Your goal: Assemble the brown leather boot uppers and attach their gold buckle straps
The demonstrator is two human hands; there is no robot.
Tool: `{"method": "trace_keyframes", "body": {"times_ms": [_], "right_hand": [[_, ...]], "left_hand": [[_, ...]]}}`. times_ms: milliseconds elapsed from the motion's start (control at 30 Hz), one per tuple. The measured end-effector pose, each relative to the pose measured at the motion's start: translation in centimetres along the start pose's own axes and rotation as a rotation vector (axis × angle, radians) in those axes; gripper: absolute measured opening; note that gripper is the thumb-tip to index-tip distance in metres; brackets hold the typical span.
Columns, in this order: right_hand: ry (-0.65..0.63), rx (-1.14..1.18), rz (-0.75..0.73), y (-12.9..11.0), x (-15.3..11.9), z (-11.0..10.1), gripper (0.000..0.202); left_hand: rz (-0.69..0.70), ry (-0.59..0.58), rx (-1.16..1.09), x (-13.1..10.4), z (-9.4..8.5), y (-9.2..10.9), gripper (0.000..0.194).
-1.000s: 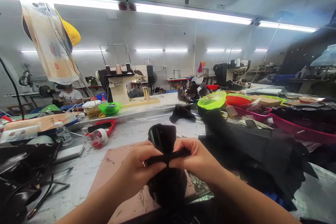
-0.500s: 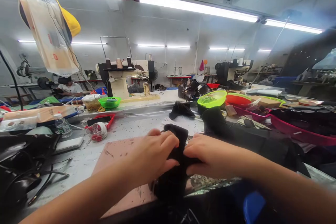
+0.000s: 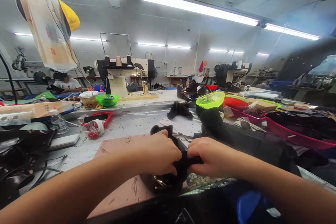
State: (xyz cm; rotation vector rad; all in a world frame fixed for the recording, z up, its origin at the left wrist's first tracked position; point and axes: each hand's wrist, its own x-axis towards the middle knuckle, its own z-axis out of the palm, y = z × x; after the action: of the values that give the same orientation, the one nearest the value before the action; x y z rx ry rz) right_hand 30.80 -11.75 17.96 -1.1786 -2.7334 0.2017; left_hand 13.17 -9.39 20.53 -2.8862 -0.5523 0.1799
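Note:
Over the front edge of the worktable, a soft black fabric piece (image 3: pixel 174 182) is bunched between my two hands. My left hand (image 3: pixel 160 152) is closed on it from the left, fingers curled over its top. From the right, my right hand (image 3: pixel 212 155) pinches it with thumb and bent fingers. Shiny gold-coloured metal (image 3: pixel 159 182) shows low on the piece, under my left hand. Its full shape is hidden behind my fingers. Beneath lies a pinkish board (image 3: pixel 118 147) with dark scuffs.
A sewing machine (image 3: pixel 118 80) with thread spools stands behind. At left are a green basket (image 3: pixel 107 100), a red tray (image 3: pixel 108 120), a water bottle (image 3: pixel 60 122) and black leather pieces (image 3: pixel 18 168). Rightward lie black fabric (image 3: pixel 252 140), a yellow-green basket (image 3: pixel 210 100) and a pink basket (image 3: pixel 296 135).
The black piece has turned and folded over to the left, baring gold-coloured metal low on it. My left hand has rolled over its top. My right hand stays in nearly the same place.

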Motion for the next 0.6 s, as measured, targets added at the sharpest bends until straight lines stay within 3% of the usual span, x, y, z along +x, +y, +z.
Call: {"method": "trace_keyframes", "body": {"times_ms": [100, 200, 300, 367, 500, 600], "right_hand": [[-0.061, -0.012, -0.05, 0.0, 0.1, 0.5, 0.006], [-0.019, 0.058, -0.076, 0.0, 0.1, 0.8, 0.01], [0.013, 0.156, -0.142, 0.0, 0.0, 0.8, 0.022], [0.004, 0.208, -0.183, 0.1, -0.2, 0.4, 0.026], [-0.142, 0.366, -0.255, 0.6, -0.4, -1.3, 0.01], [-0.259, 0.412, -0.266, 0.8, -0.4, -2.5, 0.02]], "left_hand": [[-0.05, -0.065, -0.029, 0.0, -0.3, 0.4, 0.015], [-0.112, -0.147, -0.18, -0.3, -0.8, 0.4, 0.009], [-0.044, -0.219, -0.247, -0.7, -1.0, -0.1, 0.006], [-0.022, -0.202, -0.201, -1.0, -0.9, -0.6, 0.005], [-0.157, -0.155, -0.049, -1.5, -0.7, -1.2, 0.02], [-0.211, -0.125, -0.041, -1.7, -1.1, -0.7, 0.028]]}}
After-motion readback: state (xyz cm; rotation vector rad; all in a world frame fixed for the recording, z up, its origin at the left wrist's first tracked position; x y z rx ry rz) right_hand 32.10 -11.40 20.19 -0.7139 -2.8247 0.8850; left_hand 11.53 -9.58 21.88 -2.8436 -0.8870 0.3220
